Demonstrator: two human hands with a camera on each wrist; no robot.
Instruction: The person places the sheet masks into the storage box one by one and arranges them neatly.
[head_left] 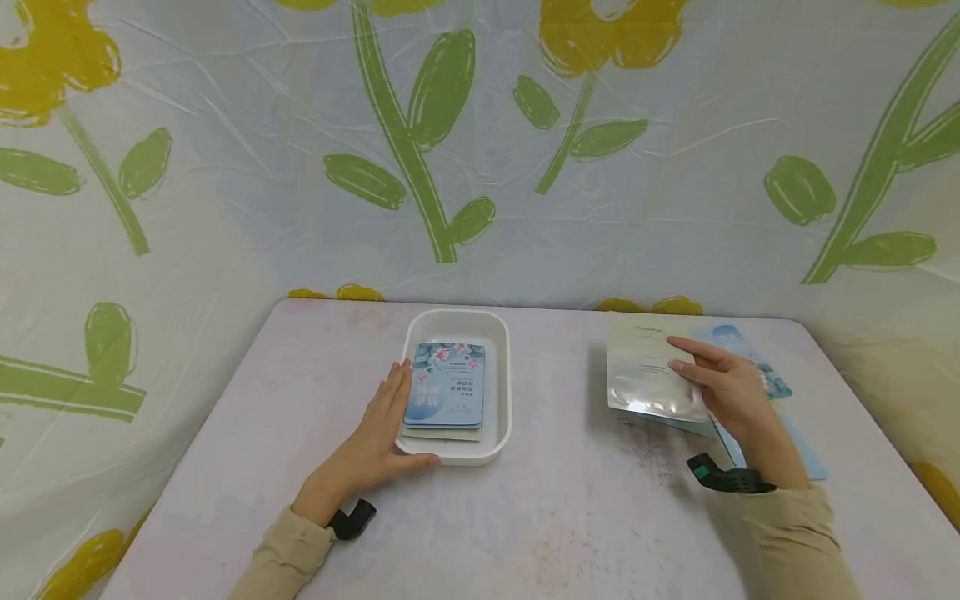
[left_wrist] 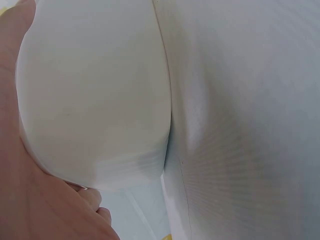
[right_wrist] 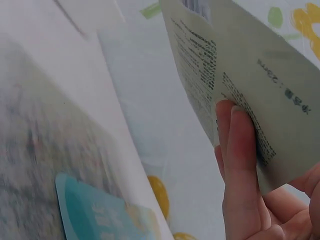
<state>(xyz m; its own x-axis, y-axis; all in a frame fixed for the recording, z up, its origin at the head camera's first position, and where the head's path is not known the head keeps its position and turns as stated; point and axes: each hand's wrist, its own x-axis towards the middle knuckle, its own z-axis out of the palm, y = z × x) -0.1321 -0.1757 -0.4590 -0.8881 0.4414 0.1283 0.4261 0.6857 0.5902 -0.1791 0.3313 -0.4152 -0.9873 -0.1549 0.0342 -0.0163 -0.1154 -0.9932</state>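
My left hand (head_left: 369, 442) rests against the left wall of a white plastic tray (head_left: 504, 392), fingers straight along the side and thumb at its near rim. A blue flowered face mask sachet (head_left: 446, 387) lies in the tray on top of a pale one, whose lower edge shows. On the right, my right hand (head_left: 731, 387) pinches a pale silvery face mask sachet (head_left: 645, 367), thumb and index finger on its front. The right wrist view shows other fingers (right_wrist: 240, 150) against its printed back.
Under and behind the right hand, more blue sachets lie on the table, including a flowered one (head_left: 776, 382) and a plain light-blue one (head_left: 806, 450). A flower-printed cloth (head_left: 487, 275) hangs behind the pale table (head_left: 570, 517).
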